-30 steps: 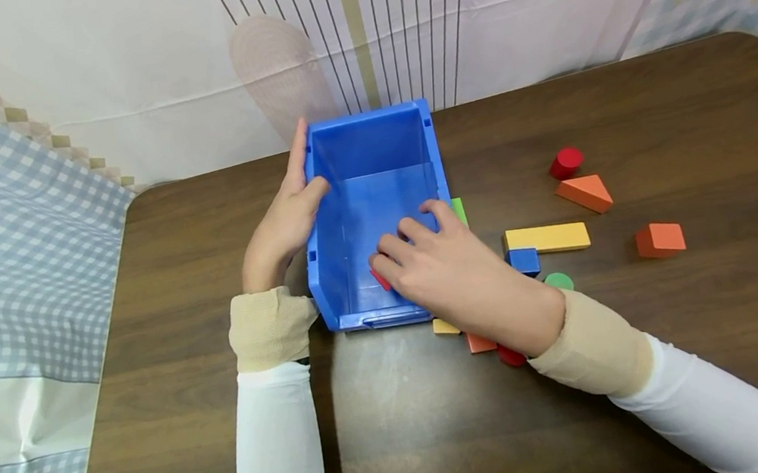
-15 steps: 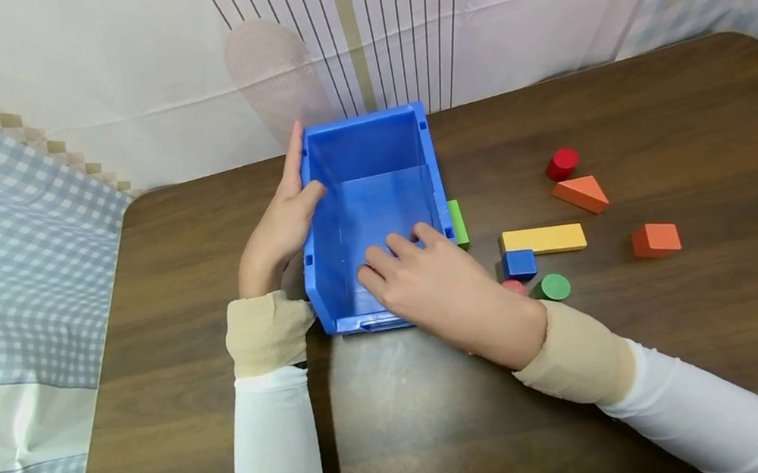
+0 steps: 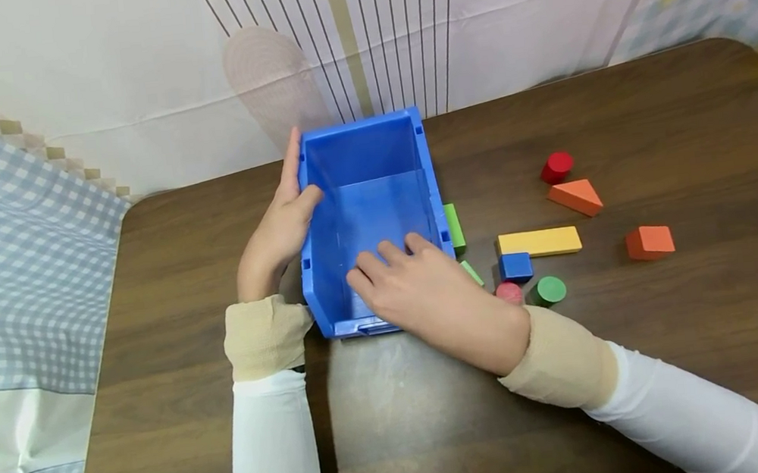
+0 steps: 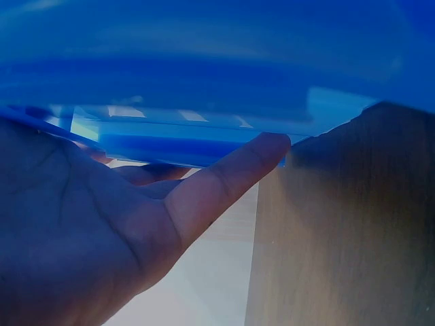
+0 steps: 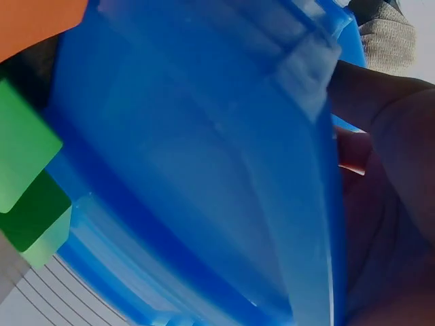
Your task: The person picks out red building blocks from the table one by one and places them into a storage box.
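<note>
A blue plastic bin point(image 3: 375, 199) stands on the table. My left hand point(image 3: 280, 232) grips its left wall, thumb over the rim and fingers along the outside; the left wrist view shows a finger point(image 4: 228, 187) against the blue plastic. My right hand point(image 3: 425, 293) reaches over the bin's front right corner with fingers bent into it. In the right wrist view its thumb side point(image 5: 387, 102) is at the bin's edge. Its fingertips are hidden, and I cannot tell if they hold something. Beside the bin's right wall lie two light green blocks point(image 3: 455, 227).
To the right lie a yellow bar point(image 3: 539, 242), a blue block point(image 3: 515, 267), a pinkish-red cylinder point(image 3: 509, 292) and a green cylinder point(image 3: 551, 290). Farther off are a red cylinder point(image 3: 557, 167), an orange triangular block point(image 3: 576, 198) and an orange block point(image 3: 650, 242). A curtain point(image 3: 151, 76) hangs behind the table.
My right hand has shifted left and toward the front of the bin, uncovering the pinkish-red cylinder. The red piece under its fingers a second ago no longer shows. My left hand stays put.
</note>
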Demonstrator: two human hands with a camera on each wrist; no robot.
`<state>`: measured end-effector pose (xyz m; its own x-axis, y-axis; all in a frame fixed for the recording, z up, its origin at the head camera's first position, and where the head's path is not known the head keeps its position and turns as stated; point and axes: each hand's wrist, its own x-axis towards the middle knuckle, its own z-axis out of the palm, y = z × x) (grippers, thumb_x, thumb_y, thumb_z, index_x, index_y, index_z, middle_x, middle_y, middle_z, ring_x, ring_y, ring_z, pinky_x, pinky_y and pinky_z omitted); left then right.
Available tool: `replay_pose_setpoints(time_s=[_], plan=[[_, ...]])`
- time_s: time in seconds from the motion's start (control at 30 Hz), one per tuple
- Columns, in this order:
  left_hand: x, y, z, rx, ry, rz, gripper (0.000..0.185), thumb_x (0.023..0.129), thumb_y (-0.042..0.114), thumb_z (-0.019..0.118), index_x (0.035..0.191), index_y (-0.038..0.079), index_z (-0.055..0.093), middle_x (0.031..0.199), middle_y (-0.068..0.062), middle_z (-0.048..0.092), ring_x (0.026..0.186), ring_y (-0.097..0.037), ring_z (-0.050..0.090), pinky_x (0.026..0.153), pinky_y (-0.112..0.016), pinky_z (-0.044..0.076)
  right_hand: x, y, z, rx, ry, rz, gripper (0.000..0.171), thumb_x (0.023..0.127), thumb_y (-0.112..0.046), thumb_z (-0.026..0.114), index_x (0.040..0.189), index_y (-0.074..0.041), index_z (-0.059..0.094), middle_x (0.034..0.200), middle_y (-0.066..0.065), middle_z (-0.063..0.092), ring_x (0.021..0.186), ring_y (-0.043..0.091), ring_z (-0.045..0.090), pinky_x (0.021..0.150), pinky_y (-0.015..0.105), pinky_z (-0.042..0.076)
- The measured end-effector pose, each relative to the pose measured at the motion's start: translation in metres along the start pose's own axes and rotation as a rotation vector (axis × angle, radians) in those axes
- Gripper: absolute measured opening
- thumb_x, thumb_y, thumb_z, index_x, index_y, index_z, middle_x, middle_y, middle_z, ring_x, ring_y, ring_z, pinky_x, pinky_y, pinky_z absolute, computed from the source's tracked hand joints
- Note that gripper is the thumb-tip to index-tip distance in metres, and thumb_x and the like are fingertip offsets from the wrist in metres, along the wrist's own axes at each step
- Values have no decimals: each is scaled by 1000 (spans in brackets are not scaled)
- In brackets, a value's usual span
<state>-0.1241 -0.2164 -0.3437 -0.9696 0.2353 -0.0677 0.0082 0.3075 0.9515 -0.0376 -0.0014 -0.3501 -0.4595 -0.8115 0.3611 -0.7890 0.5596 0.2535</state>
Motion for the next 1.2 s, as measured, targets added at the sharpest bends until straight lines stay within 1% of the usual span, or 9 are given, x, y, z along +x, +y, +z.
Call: replay_pose_setpoints(time_s=[0.13,0.27,0.4,0.53,0.7,0.8,0.9,1.03,1.2], plan=[[0,0,-1,0,-4,11,86,100,10,38,170,30,-8,177,6,-4,162,-21,7,128,-53,18,2,-3,0,-18,6,9,15,98,-17,73,113,-13,73,98,5,71,78,20,67,64,33,53],[-2,-2,0,0,-19,4,86,101,10,37,170,31,-9,178,5,-4,163,-23,8,127,-55,20,2,-9,0,12,-17,11,17,98,-21,74,114,-15,74,97,4,69,77,19,68,63,32,55],[-4,-2,-1,5,-12,-10,86,100,11,37,170,32,-8,178,4,-1,162,-24,10,126,-56,23,3,-12,2,42,-40,16,16,98,-24,75,112,-15,75,96,4,68,76,19,68,63,32,56],[-4,0,-2,-6,-17,-6,86,101,11,38,170,33,-8,177,5,-2,162,-22,10,126,-54,24,5,-11,3,37,-70,30,22,97,-27,77,115,-15,74,100,6,72,82,20,72,69,35,60],[-2,1,-2,3,-19,-14,86,101,11,38,170,33,-9,177,6,-3,162,-21,9,127,-52,23,5,-8,4,27,-89,43,26,97,-28,77,118,-13,72,102,7,74,86,22,73,74,37,62],[-3,0,-2,3,-15,-13,86,101,11,38,170,33,-9,177,5,-3,162,-22,10,126,-53,23,5,-9,4,22,-92,54,27,97,-27,77,118,-12,72,102,8,75,86,22,73,76,39,61],[-3,0,-1,2,-13,-5,87,100,11,38,170,32,-9,178,4,-3,162,-22,9,127,-53,21,5,-10,4,12,-114,76,28,97,-28,77,119,-11,72,103,8,76,88,24,73,79,43,60],[-2,0,0,-1,-13,5,87,100,11,37,170,31,-9,177,4,-3,162,-23,8,128,-54,18,7,-12,4,26,-158,114,30,96,-28,78,121,-12,74,106,7,76,93,25,72,82,47,58],[-1,-1,0,-3,-11,-1,87,100,11,37,170,31,-9,178,4,-3,162,-23,8,127,-54,19,10,-14,2,62,-220,153,34,92,-29,82,122,-14,74,106,6,76,96,27,70,86,50,56]])
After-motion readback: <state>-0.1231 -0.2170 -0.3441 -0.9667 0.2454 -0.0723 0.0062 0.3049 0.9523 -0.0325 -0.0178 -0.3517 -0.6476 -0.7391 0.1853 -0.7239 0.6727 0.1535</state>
